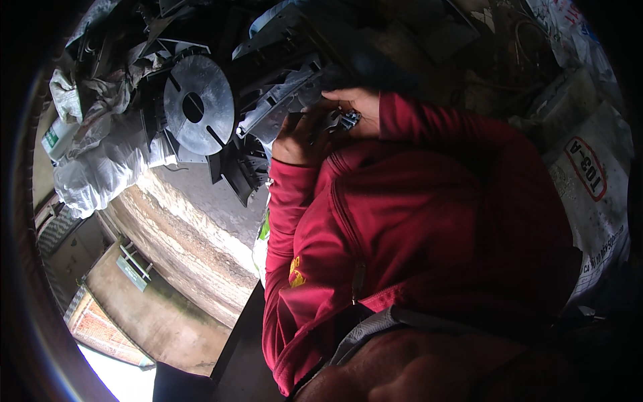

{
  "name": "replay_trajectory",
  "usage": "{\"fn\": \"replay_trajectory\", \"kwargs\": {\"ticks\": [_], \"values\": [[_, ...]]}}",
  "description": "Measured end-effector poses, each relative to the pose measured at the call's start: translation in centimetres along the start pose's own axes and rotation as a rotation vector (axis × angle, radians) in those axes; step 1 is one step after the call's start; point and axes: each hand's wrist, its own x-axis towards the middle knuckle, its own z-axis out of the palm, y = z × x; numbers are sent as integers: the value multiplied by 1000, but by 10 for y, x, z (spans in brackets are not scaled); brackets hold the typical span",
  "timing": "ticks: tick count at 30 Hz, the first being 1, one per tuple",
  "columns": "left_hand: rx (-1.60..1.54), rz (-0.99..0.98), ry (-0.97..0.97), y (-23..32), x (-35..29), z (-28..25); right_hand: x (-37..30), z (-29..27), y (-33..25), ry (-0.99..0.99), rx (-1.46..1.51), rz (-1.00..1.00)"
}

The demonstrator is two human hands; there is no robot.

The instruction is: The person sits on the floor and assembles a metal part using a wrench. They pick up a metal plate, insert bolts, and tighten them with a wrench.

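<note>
Both my hands are close together in front of my chest, in dark red sleeves. My right hand (362,104) is cupped, with a small cluster of shiny metal pieces (349,120), perhaps screws, in its palm. Beside it on the left, my left hand (297,142) has its fingers bent in toward the right hand. Shadow covers those fingertips, and whatever they pinch cannot be made out. Just beyond the left hand is a grey metal bracket (274,107) with an angled edge. I cannot tell whether the hand touches it.
A round slotted metal disc (218,107) stands to the left, among dark metal plates (234,179). Clear plastic bags (100,177) and a white-and-green bottle (59,139) lie at far left. A large white printed sack (596,167) is on the right.
</note>
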Motion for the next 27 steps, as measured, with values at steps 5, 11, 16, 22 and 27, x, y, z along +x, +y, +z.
{"fn": "replay_trajectory", "kwargs": {"ticks": [5, 11, 16, 22, 27], "values": [[26, -22, 62, 1, 2, -2, 1, 1, 1, 112, -67, -6], [-257, -80, 33, 3, 9, -5, 5, 7, 1, -81, -11, -23], [-24, 127, -2, 7, 17, -3, 1, 6, 0, 0, -114, 20], [52, 73, -60, 7, 16, -2, 1, 12, 5, 0, -63, -66], [-177, -84, 128, 0, 19, -5, -9, 20, 2, 250, -293, -146]]}}
